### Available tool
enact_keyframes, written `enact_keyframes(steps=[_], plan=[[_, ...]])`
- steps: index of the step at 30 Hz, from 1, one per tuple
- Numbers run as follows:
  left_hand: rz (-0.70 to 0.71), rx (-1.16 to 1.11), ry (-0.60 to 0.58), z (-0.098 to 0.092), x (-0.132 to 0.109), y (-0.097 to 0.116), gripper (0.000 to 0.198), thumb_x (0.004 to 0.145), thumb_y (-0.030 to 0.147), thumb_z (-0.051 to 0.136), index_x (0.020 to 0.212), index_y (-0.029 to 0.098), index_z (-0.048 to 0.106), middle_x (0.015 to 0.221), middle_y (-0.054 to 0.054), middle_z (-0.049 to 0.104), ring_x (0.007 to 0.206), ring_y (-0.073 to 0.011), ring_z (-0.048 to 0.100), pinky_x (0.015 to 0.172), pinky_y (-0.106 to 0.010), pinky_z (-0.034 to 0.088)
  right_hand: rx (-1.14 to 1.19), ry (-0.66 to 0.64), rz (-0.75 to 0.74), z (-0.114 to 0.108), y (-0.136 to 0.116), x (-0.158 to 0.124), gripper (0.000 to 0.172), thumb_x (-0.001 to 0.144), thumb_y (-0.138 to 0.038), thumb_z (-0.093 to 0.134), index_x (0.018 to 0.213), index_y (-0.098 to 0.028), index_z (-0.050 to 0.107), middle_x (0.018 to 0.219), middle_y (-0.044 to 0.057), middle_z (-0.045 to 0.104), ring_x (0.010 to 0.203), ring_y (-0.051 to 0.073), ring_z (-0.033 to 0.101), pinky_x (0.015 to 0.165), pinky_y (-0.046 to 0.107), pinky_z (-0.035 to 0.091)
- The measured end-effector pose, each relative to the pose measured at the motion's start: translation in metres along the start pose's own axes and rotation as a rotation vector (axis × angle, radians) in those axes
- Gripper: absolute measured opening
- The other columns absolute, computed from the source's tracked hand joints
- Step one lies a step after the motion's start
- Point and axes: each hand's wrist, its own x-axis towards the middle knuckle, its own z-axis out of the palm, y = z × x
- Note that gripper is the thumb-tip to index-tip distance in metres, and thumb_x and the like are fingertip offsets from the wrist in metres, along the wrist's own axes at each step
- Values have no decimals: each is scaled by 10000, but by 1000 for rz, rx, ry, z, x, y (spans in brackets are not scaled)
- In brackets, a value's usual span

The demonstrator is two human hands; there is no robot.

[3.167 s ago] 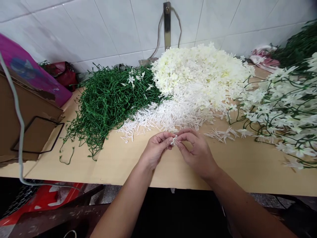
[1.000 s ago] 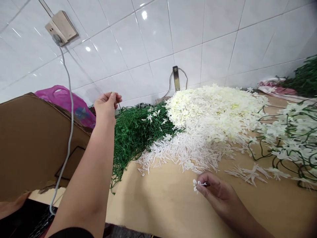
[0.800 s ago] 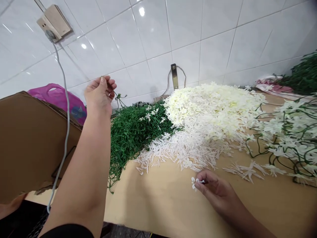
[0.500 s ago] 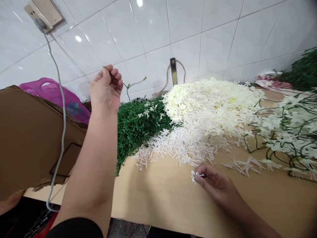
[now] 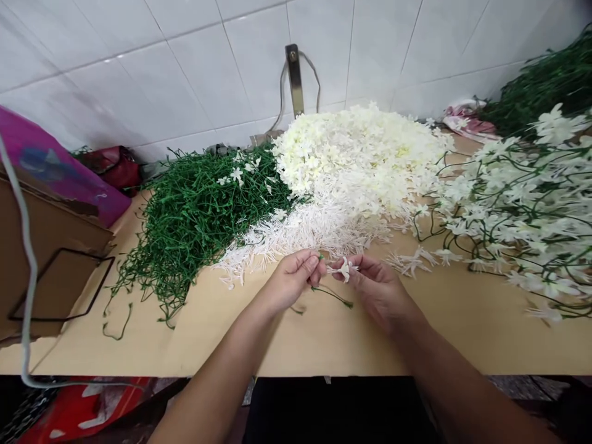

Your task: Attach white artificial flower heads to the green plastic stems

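Observation:
Over the front middle of the table, my left hand [image 5: 300,274] pinches a green plastic flower stem [image 5: 333,296], whose thin branches hang below the fingers. Close by on the right, my right hand [image 5: 377,287] grips a small white artificial flower [image 5: 345,269] between thumb and fingers. The stem's tip and the flower nearly meet between the two hands; whether they touch I cannot tell. Just behind the hands lies a heap of thin white stamen pieces [image 5: 319,228]. Beyond it rises a big pile of loose white blossoms [image 5: 351,148].
A mound of green stems [image 5: 198,209] spreads to the left. Finished-looking white flowers on stems [image 5: 504,216] cover the right side. A cardboard box [image 5: 50,246], a purple bag [image 5: 60,163] and a grey cable [image 5: 25,228] stand at far left. A metal bracket [image 5: 294,80] is on the tiled wall.
My left hand has come down from in front of the wall, bringing the green stem beside my right hand. The flower stays in my right hand. The view has tilted down.

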Motion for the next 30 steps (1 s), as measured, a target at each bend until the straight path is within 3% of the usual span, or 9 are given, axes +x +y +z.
enact_keyframes(steps=[7, 10, 14, 18, 21, 30], plan=[[72, -190, 284, -14, 17, -15, 266, 765, 382, 564, 646, 154, 496, 547, 39, 445, 536, -77, 480, 545, -204, 380, -52, -99, -10, 0, 2, -1, 265, 604, -399, 733, 674, -198, 576, 715, 1, 594, 715, 135, 554, 746, 301, 453], [119, -339, 310, -22, 17, -11, 238, 766, 346, 574, 658, 156, 480, 565, 47, 417, 537, -63, 468, 533, -186, 379, -117, -155, -26, 1, 3, -2, 254, 628, -406, 713, 676, -203, 568, 709, 5, 590, 697, 138, 552, 712, 303, 459], [90, -394, 204, -23, 7, -8, 256, 730, 369, 613, 661, 159, 484, 518, 61, 378, 479, -56, 415, 468, -178, 327, -128, -104, -36, 1, 0, -3, 276, 616, -434, 710, 681, -214, 555, 720, 11, 601, 715, 154, 565, 727, 325, 463], [-23, -167, -29, -12, -1, -15, 332, 726, 456, 590, 627, 151, 505, 459, 54, 397, 446, -69, 401, 474, -207, 316, -106, -6, -56, -3, -3, -1, 278, 606, -439, 706, 701, -232, 546, 694, 4, 600, 698, 164, 571, 727, 341, 460], [-58, -8, -191, -4, -5, -18, 364, 761, 487, 528, 629, 148, 519, 463, 44, 414, 455, -76, 397, 497, -225, 321, -119, -18, -31, -4, -2, 1, 262, 624, -449, 680, 699, -234, 553, 677, 3, 600, 690, 171, 572, 720, 346, 455], [-47, 9, -285, -2, -4, -20, 378, 785, 503, 476, 630, 159, 475, 479, 61, 344, 434, -64, 284, 452, -229, 214, 8, -128, 129, -1, 2, 0, 223, 594, -363, 725, 639, -206, 573, 624, -27, 573, 639, 136, 548, 744, 327, 442]])
